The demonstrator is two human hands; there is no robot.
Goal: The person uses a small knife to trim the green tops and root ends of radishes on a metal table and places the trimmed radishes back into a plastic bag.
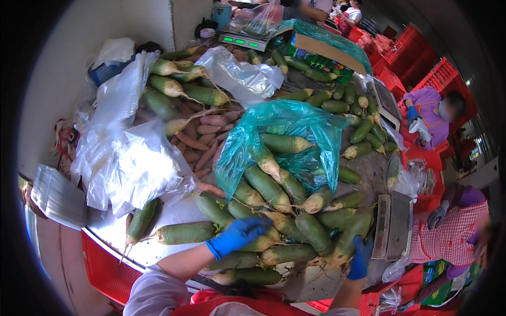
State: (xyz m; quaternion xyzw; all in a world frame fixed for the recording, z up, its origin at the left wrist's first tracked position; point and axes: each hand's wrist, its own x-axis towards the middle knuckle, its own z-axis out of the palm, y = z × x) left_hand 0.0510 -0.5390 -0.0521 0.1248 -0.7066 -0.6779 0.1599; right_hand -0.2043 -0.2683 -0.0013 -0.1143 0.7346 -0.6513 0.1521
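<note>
My left hand (242,236), in a blue glove, is over the near part of a pile of green radishes (269,189). Its fingers stretch to the right and no radish shows in its grasp. On the right, my gloved right hand (360,256) lies against the side of a large green radish (353,233), thumb towards it; whether the fingers grip it is hidden. Between the hands lie more radishes with pale, soil-marked root ends. Behind them a teal plastic bag (245,130) gapes open, with radishes inside and spilling from its mouth.
Clear plastic bags (134,166) cover the left side, near sweet potatoes (205,154). A weighing scale (398,225) stands at the right edge; another scale (245,41) is at the back. Co-workers (450,233) stand to the right among red crates (425,166). A cardboard box (328,53) sits behind.
</note>
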